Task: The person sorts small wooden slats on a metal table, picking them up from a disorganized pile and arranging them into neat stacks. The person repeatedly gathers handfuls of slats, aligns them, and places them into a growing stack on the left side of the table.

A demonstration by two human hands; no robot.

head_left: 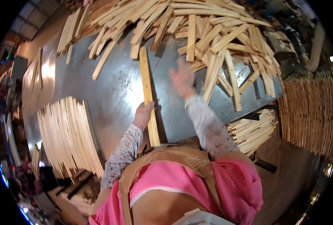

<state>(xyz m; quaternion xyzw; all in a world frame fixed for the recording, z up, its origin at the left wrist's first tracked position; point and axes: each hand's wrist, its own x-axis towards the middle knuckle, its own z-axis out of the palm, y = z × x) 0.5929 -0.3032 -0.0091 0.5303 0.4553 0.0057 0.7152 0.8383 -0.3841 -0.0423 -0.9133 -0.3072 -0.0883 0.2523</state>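
My left hand (142, 115) grips a long wooden slat (147, 84) near its lower half. The slat stretches away from my body, slightly raised over the metal table (114, 80). To the right of it, my right hand (182, 78) hovers above the tabletop with fingers spread and nothing in them, a little blurred by motion. Just beyond and right of that hand lies a loose heap of similar wooden slats (220, 41), crossing one another at many angles. Patterned sleeves cover both my forearms.
A neat row of slats (67, 131) lies along the table's left front edge. More slats (67, 32) lie at the far left. Below the right edge sits another stack (254, 131), beside a tall pile of wood strips (309, 112). Dark metal supports (265, 165) jut out there.
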